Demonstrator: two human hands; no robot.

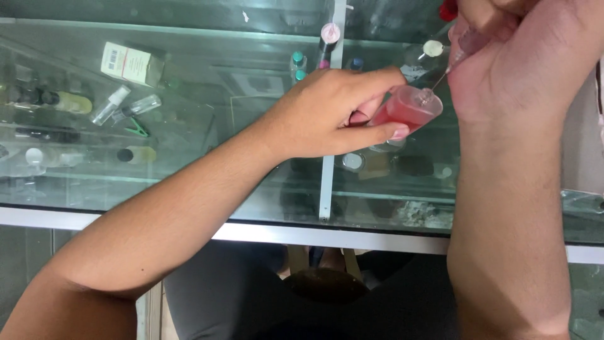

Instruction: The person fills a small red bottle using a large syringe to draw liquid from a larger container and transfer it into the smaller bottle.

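Spanning the whole view, a glass-topped display counter with a white metal frame (327,234) lies under both forearms, its shelves below holding small bottles and jars. The left hand (327,116) reaches across it from the lower left, thumb and fingers pinching a small clear plastic bottle filled with pink-red liquid (408,108), which is held tilted above the glass, near the counter's white centre bar. The right hand (503,60) comes up from the bottom right, its fingers closed around a clear syringe (469,43), of which only part shows; its thin metal needle (438,80) points down and left into the bottle's open mouth. On the counter at the upper left lies a small white cardboard box (132,63), with a clear spray bottle with a white nozzle (112,104) just below it and a small green clip (138,129) near that. A round white cap (433,48) sits just above the bottle.
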